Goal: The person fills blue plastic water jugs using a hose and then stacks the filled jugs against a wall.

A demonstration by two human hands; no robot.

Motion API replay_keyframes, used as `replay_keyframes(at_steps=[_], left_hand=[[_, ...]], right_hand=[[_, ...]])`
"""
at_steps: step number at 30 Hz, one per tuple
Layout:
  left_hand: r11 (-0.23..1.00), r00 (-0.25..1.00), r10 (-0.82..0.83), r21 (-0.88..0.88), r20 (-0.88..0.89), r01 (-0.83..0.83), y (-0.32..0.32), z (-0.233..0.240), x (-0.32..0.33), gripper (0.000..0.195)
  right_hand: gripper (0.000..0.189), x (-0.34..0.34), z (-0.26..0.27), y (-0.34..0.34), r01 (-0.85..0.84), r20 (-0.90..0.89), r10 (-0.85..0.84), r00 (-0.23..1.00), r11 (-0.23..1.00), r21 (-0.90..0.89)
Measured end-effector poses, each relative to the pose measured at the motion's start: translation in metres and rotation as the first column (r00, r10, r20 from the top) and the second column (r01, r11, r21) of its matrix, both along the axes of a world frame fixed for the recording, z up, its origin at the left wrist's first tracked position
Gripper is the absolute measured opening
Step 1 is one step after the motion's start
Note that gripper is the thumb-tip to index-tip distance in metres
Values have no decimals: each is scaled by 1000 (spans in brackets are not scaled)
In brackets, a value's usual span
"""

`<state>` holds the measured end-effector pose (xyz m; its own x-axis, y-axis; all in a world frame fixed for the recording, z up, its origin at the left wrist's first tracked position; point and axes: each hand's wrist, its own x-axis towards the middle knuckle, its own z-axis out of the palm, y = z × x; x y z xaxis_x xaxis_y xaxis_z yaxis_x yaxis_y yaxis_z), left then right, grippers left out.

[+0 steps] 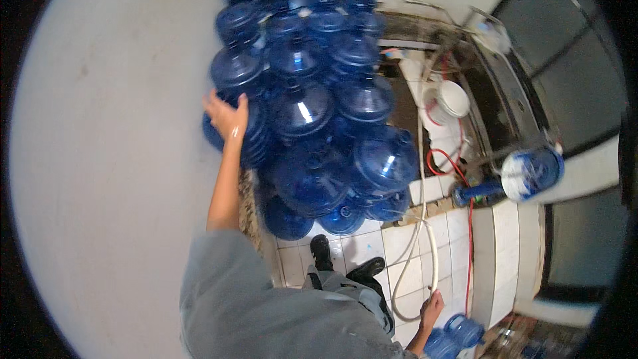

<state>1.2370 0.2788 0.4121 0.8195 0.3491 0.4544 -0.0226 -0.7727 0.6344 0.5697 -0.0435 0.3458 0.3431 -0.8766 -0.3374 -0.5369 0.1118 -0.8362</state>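
Before me stands a stacked mass of translucent blue plastic water jugs [303,109], several rows deep. My left hand [228,118] is spread against a ribbed jug [256,134] at the left side of the stack, fingers apart. Low on the right, my right hand [432,305] is closed around a whitish flexible hose [432,254]. The hose's upper part points towards the front jugs, and a thin pale streak, apparently water, runs from it to the lower right jug [389,205]. Part of the hose loops down beside my leg.
A white wall [114,159] borders the left. To the right are a white bucket [452,99], a red hose [470,259], a blue-and-white container [531,174] and a tiled ledge [491,264]. More blue jugs [463,329] lie at lower right. White tiles [359,247] lie underfoot.
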Motion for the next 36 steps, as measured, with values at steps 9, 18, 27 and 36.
replay_keyframes(at_steps=[9,18,27,36], left_hand=[[688,742,-540,-298,399,661,-183,19,-277,30],[-326,-387,-921,-470,-37,820,-313,-39,-549,19],[-739,-798,-500,-314,-337,596,-357,-80,-735,22],[-695,-758,-514,-323,-402,643,-413,-109,-784,19]], right_hand=[[42,-42,15,23,281,21,-280,960,953,-114],[46,-200,-1,113,859,319,-837,444,499,114],[47,-325,-40,154,941,365,-910,-194,-67,332],[50,-449,-63,86,876,357,-828,-433,-292,384]])
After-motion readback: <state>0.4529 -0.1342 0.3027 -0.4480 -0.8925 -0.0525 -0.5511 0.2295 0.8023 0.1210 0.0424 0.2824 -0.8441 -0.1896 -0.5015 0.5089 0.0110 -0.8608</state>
